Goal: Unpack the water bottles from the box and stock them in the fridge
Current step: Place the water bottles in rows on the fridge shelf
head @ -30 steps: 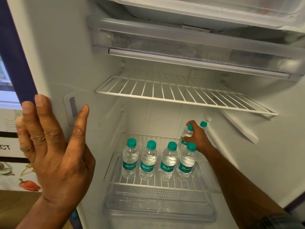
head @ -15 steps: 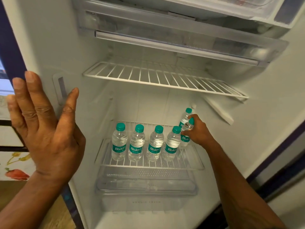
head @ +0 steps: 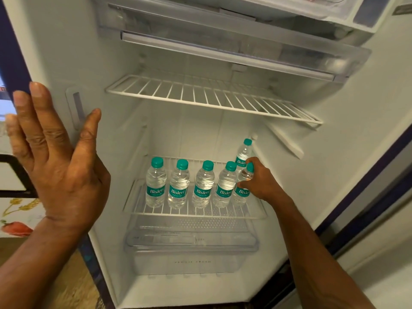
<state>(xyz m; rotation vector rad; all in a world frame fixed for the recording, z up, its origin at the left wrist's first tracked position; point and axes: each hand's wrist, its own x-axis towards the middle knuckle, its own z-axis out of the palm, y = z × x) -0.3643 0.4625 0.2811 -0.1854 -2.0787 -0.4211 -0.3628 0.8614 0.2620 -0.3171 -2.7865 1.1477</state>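
Bottle [head: 242,192] being gripped by curled right hand [head: 262,185], at right end of row [head: 179,186] on lower wire shelf [head: 200,211]. Risk: neighbour bottle [head: 225,186] being nudged, row being toppled. Left hand [head: 55,157] being held open beside fridge wall [head: 55,41].

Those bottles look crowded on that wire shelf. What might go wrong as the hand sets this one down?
The held bottle stands close beside the row's end bottle, so the right hand might nudge it and topple its neighbours. Drawing back, the hand may also knock the rear bottle just behind it.
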